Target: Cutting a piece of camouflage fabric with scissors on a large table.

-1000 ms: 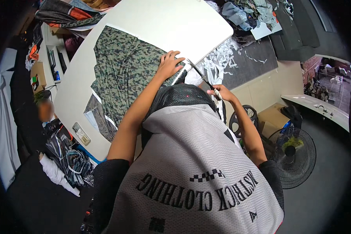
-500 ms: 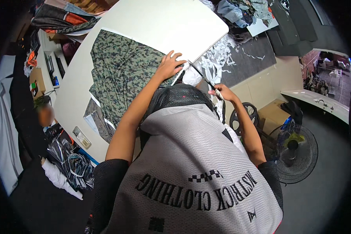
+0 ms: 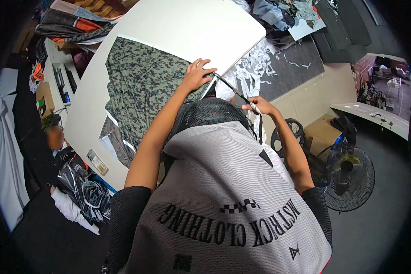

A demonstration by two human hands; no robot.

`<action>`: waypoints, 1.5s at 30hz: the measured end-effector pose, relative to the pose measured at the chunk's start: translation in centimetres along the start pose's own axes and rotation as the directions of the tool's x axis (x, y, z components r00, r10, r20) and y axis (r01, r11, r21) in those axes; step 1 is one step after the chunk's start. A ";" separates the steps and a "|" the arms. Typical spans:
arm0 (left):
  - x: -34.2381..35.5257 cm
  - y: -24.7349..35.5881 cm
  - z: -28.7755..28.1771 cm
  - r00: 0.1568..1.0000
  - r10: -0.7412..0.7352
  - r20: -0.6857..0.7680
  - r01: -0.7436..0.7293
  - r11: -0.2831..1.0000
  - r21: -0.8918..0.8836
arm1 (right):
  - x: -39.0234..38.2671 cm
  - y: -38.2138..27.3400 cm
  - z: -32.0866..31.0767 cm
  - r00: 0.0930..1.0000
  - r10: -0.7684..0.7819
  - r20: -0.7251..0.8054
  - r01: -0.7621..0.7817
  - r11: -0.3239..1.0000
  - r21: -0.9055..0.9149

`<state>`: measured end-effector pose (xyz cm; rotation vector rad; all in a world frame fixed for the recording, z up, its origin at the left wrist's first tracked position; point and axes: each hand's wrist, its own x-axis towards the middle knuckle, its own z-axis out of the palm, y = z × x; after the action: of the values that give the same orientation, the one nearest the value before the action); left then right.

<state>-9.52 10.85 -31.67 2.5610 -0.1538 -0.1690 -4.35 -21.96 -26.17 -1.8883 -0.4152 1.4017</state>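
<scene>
"Where's the cloth (image 3: 139, 82)?"

"Laid out on the tabletop (image 3: 192, 32), reaching its near edge. The left hand (image 3: 196, 75) rests on it there, fingers spread."

"And the right hand (image 3: 260, 106)?"

"Closed round the scissors (image 3: 235, 90), just off that edge, blades pointing toward the left fingertips."

Green camouflage cloth (image 3: 141, 82) on a white worktop (image 3: 178, 34).
Left of the left hand (image 3: 199, 74), the cloth has little blocky spots of dark green, pale green and black. Beyond that hand, the worktop is plain white. The scissors (image 3: 233, 88) at the right hand (image 3: 261, 106) are black, with white on the handle. Beyond it, the scraps (image 3: 255, 66) are white. Below both hands, the shirt (image 3: 223, 164) is light grey with black checks.
</scene>
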 end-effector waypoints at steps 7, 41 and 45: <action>0.6 -0.2 -0.5 0.998 -0.019 0.060 0.020 1.000 -0.023 | 0.7 -1.4 -2.4 0.999 -0.002 0.040 0.005 0.996 -0.091; 0.8 -0.4 -0.7 0.994 -0.034 0.105 0.038 0.999 -0.030 | 2.9 -1.1 -6.6 0.993 0.015 0.116 0.008 0.981 -0.193; 0.8 -0.4 -0.8 0.996 -0.028 0.087 0.029 0.999 -0.016 | 2.8 -1.5 -6.6 0.991 -0.019 0.136 0.041 0.985 -0.166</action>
<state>-8.61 11.48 -31.25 2.5407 -0.1483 -0.2914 2.90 -21.59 -26.12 -1.9183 -0.6439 1.5194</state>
